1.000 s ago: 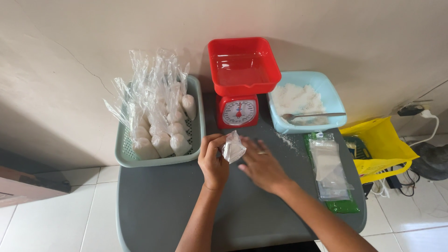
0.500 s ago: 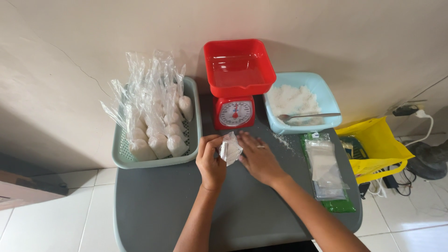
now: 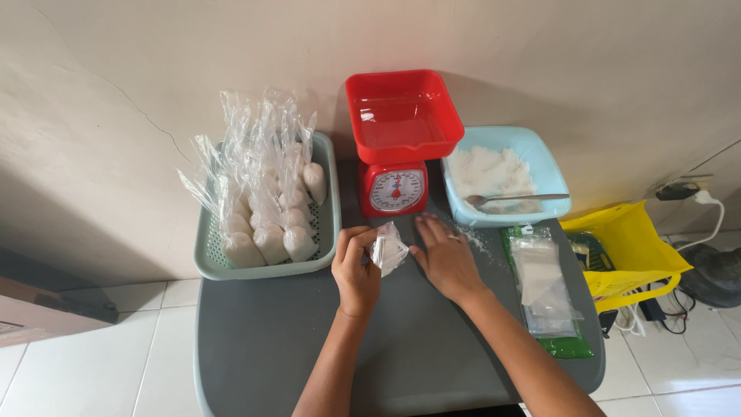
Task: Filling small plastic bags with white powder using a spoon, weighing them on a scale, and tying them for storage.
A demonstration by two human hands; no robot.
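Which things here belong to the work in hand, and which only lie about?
In the work: left hand pinching small clear bag; right hand; red scale; blue bowl of white powder, spoon; filled bags in green basket; empty bags.

Lying about: yellow bag; cables.

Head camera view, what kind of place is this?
Probably a home packing spot: a grey table against a wall holds a red kitchen scale, a tub of white powder and a basket of filled bags. The left hand holds a small bag.
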